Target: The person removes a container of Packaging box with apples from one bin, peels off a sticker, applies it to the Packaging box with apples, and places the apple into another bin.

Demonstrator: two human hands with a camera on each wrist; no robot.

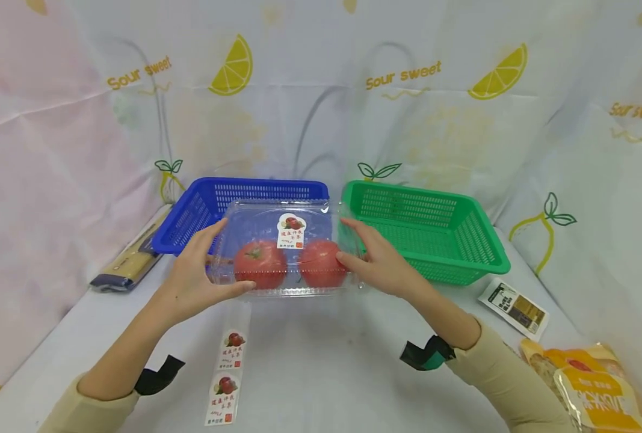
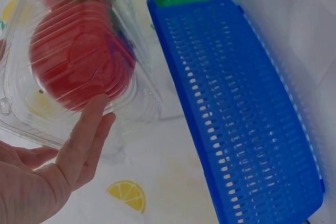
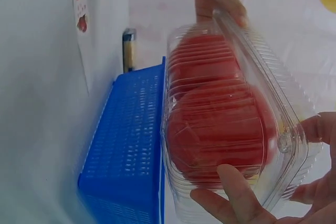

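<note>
A clear plastic clamshell box with its lid down is held up off the table, its near side tilted toward me. Inside lie two red tomatoes, one on the left and one on the right. A white sticker with a fruit picture and red writing is on the lid. My left hand grips the box's left end, thumb on the near edge and fingers underneath in the left wrist view. The right hand holds the other end, its fingers spread beneath the box in the right wrist view.
Behind the box stand a blue basket and a green basket. A strip of similar stickers lies in front. A long yellowish packet is at left; a small white sachet and an orange bag lie at right.
</note>
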